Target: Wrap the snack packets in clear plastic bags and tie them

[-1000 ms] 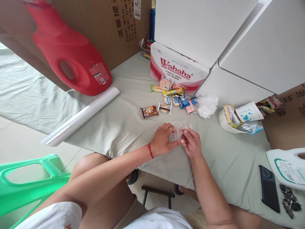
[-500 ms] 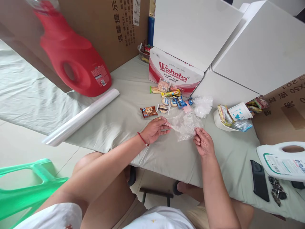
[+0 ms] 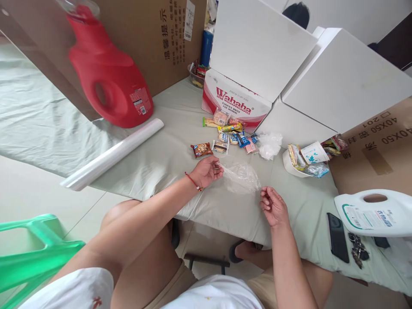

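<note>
My left hand (image 3: 207, 171) pinches the left edge of a clear thin plastic bag (image 3: 240, 177) that lies spread on the grey-green cloth (image 3: 167, 159). My right hand (image 3: 273, 206) is just right of the bag, fingers loosely curled and apart, holding nothing. A red string is on my left wrist. Beyond the bag lies a cluster of small wrapped snacks (image 3: 230, 133), with a cookie packet (image 3: 201, 149) nearest my left hand.
A roll of clear film (image 3: 112, 154) lies at left below a red detergent jug (image 3: 107, 73). A Wahaha carton (image 3: 234, 101) and white boxes (image 3: 337, 81) stand behind. A paper cup (image 3: 310, 153), white jug (image 3: 373, 213), phone (image 3: 337, 231) and keys (image 3: 358, 251) are at right. A green stool (image 3: 32, 253) is lower left.
The crumpled bag was pulled open between both hands. The right hand then let go and dropped back toward me; the left hand keeps its edge.
</note>
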`<state>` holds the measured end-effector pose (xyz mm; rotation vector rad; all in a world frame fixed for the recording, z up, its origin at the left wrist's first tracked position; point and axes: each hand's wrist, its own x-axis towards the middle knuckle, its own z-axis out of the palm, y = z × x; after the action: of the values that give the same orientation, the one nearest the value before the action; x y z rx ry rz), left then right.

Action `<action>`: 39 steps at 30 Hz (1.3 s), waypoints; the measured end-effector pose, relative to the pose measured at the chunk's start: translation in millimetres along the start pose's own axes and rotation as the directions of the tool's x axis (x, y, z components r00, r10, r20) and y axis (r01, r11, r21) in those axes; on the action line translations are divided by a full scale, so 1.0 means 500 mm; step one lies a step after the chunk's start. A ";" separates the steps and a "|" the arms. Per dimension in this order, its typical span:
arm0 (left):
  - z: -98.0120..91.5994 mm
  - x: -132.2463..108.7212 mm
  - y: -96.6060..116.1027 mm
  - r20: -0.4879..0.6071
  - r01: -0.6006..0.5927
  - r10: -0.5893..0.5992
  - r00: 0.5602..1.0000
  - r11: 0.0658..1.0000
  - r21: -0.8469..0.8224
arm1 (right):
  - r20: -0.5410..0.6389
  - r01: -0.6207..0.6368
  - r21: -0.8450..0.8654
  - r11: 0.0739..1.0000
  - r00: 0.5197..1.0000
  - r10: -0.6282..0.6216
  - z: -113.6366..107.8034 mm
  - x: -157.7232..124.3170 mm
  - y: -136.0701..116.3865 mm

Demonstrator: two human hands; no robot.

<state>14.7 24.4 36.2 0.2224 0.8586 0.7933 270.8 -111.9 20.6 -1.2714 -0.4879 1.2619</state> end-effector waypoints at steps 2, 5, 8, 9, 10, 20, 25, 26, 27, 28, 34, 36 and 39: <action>0.000 0.000 -0.003 -0.012 0.003 -0.003 1.000 1.000 0.012 | -0.036 0.006 -0.045 0.999 0.999 -0.008 0.007 -0.002 0.010; 0.000 0.002 -0.012 -0.022 0.003 -0.002 1.000 0.999 0.047 | -0.151 0.059 -0.103 0.993 0.986 -0.074 0.024 0.001 0.024; -0.004 0.008 -0.026 -0.039 -0.008 0.012 0.999 0.995 0.098 | -0.170 0.037 -0.134 0.990 0.984 -0.060 0.039 0.011 0.029; -0.005 0.011 -0.030 -0.052 -0.028 0.035 0.998 0.992 0.124 | -0.144 0.023 -0.145 0.989 0.989 -0.044 0.043 0.014 0.029; -0.007 0.013 -0.034 -0.079 -0.086 0.101 0.992 0.981 0.177 | -0.116 0.016 -0.154 0.988 0.993 -0.035 0.047 0.016 0.028; -0.017 -0.026 -0.055 0.865 -0.735 0.457 0.205 -0.512 0.445 | -0.046 0.014 -0.187 0.982 0.999 -0.023 0.072 0.010 0.013; -0.026 -0.005 -0.070 0.920 -0.771 0.247 0.304 -0.503 0.390 | -0.074 0.018 -0.131 0.991 0.997 -0.027 0.063 0.003 0.012; -0.026 -0.001 -0.070 0.923 -0.776 0.243 0.300 -0.501 0.384 | -0.078 0.011 -0.119 0.993 0.997 -0.020 0.060 0.001 0.012; -0.026 0.001 -0.069 0.925 -0.775 0.248 0.287 -0.508 0.376 | -0.078 0.002 -0.108 0.994 0.997 -0.011 0.058 0.000 0.012; -0.025 0.001 -0.070 0.927 -0.767 0.263 0.268 -0.525 0.370 | -0.077 -0.006 -0.097 0.995 0.997 -0.002 0.056 -0.001 0.012; -0.027 -0.035 -0.104 0.969 -0.716 0.243 0.043 -0.669 0.199 | -0.085 -0.025 -0.025 0.999 0.996 0.022 0.056 -0.005 0.010; -0.032 -0.043 -0.120 0.991 -0.705 0.133 0.006 -0.702 0.098 | -0.090 -0.032 -0.001 0.999 0.995 0.032 0.057 -0.005 0.011; -0.037 -0.041 -0.128 0.996 -0.674 0.024 0.084 -0.735 0.075 | -0.104 -0.041 0.023 0.999 0.994 0.043 0.053 -0.004 0.012</action>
<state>27.1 -37.2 6.1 2.9209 0.3211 1.0153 245.0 -103.4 24.3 -1.3290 -0.3734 1.2254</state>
